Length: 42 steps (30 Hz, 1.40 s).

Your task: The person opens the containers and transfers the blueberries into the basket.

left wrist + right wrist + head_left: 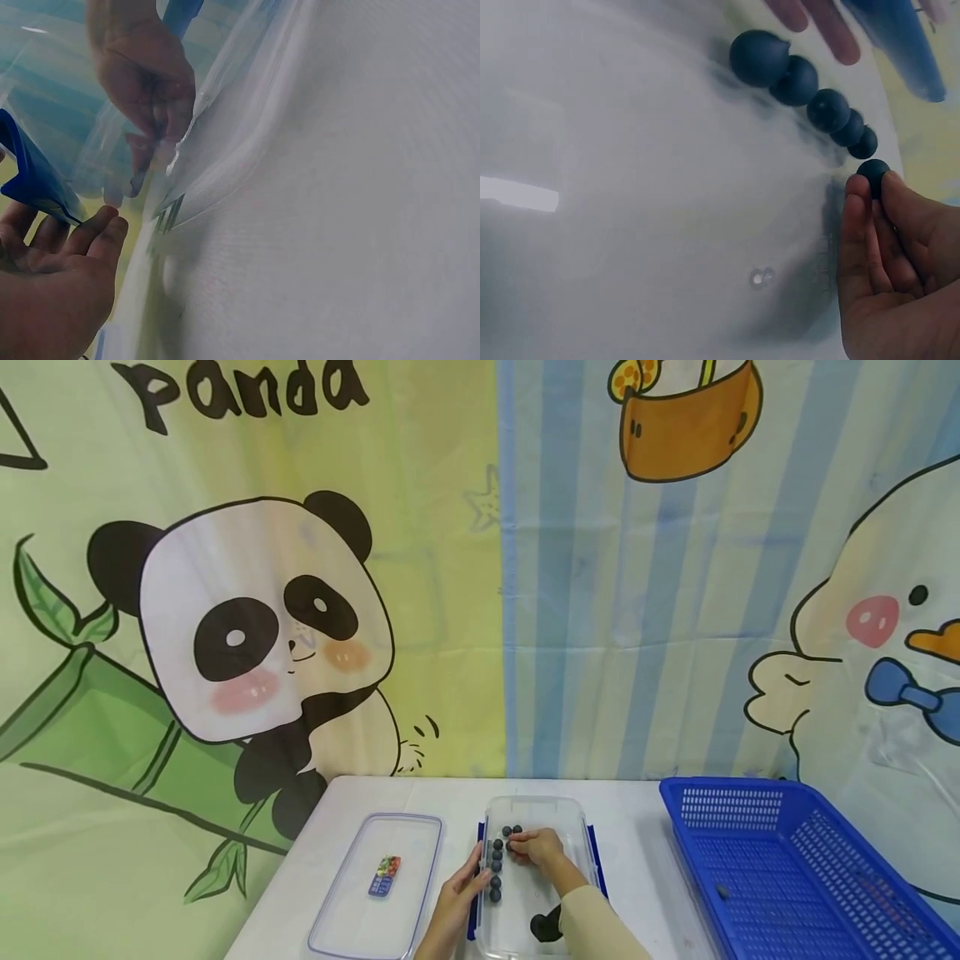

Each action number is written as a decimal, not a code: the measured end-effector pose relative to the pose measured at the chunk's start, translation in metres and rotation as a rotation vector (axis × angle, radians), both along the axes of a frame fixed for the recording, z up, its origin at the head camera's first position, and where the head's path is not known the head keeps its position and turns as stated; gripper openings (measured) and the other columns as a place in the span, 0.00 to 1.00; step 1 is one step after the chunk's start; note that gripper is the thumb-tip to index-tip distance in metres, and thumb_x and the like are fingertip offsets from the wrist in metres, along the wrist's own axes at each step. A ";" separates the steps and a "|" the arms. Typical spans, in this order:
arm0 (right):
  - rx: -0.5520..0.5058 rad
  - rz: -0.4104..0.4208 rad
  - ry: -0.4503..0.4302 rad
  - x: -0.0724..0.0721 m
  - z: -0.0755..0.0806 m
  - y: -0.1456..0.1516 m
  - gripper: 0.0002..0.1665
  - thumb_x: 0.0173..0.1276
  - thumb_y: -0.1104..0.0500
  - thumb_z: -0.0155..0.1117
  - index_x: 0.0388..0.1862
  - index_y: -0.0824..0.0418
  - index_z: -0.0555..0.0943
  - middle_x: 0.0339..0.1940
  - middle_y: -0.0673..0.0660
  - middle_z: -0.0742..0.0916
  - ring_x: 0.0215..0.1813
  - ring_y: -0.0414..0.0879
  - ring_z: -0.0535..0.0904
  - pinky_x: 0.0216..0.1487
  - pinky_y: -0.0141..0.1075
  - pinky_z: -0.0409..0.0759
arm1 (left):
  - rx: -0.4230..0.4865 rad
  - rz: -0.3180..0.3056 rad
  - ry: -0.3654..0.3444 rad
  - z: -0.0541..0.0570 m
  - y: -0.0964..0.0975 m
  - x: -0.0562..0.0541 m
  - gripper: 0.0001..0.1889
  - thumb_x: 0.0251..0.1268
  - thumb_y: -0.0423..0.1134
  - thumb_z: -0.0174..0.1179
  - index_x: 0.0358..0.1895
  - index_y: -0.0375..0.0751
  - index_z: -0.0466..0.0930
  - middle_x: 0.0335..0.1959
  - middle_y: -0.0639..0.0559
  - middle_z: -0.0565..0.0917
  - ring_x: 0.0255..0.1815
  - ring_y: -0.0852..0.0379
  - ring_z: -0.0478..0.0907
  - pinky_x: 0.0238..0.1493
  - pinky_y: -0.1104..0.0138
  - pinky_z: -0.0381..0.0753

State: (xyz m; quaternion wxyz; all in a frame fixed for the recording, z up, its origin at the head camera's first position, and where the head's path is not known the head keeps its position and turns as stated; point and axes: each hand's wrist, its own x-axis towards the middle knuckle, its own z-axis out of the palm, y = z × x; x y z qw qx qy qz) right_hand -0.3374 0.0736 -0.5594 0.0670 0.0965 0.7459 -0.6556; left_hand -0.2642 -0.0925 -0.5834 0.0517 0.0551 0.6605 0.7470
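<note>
My right hand (538,845) is inside a clear plastic box (528,935), near its far end. In the right wrist view, its thumb and fingers pinch a small dark blue-grey ball (871,171). Several similar balls (829,110) lie in a row along the box's left side, with a few by the far end. My left hand (455,893) rests against the box's left wall, its fingers fairly straight. The left wrist view has that hand (67,270) beside a blue side latch (34,169), fingertips at the clear wall.
Left of the box lies a clear lid (352,893) with a colourful label (385,876). To the right stands a blue perforated basket (795,860) with a small dark piece (722,890) in it. A printed curtain (450,610) hangs behind the white table (645,877).
</note>
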 end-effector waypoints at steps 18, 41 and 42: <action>-0.189 0.390 0.128 0.010 0.092 0.125 0.24 0.67 0.67 0.55 0.58 0.79 0.68 0.47 0.61 0.83 0.46 0.48 0.81 0.53 0.39 0.77 | 0.008 0.005 -0.011 0.001 0.001 0.001 0.31 0.64 0.46 0.56 0.68 0.44 0.58 0.71 0.45 0.53 0.70 0.42 0.49 0.68 0.50 0.49; -0.132 0.582 -0.097 0.078 0.065 0.360 0.19 0.70 0.66 0.49 0.58 0.71 0.73 0.53 0.61 0.81 0.53 0.51 0.78 0.57 0.48 0.73 | -0.041 0.000 -0.004 0.005 -0.002 0.000 0.30 0.64 0.47 0.56 0.68 0.47 0.60 0.70 0.47 0.55 0.71 0.44 0.49 0.68 0.51 0.48; -0.151 0.606 -0.106 0.078 0.063 0.362 0.18 0.70 0.67 0.48 0.57 0.72 0.74 0.53 0.61 0.81 0.53 0.51 0.78 0.57 0.48 0.73 | -0.033 -0.002 -0.008 0.005 -0.002 0.000 0.30 0.64 0.46 0.57 0.68 0.47 0.60 0.71 0.47 0.55 0.71 0.44 0.48 0.68 0.52 0.47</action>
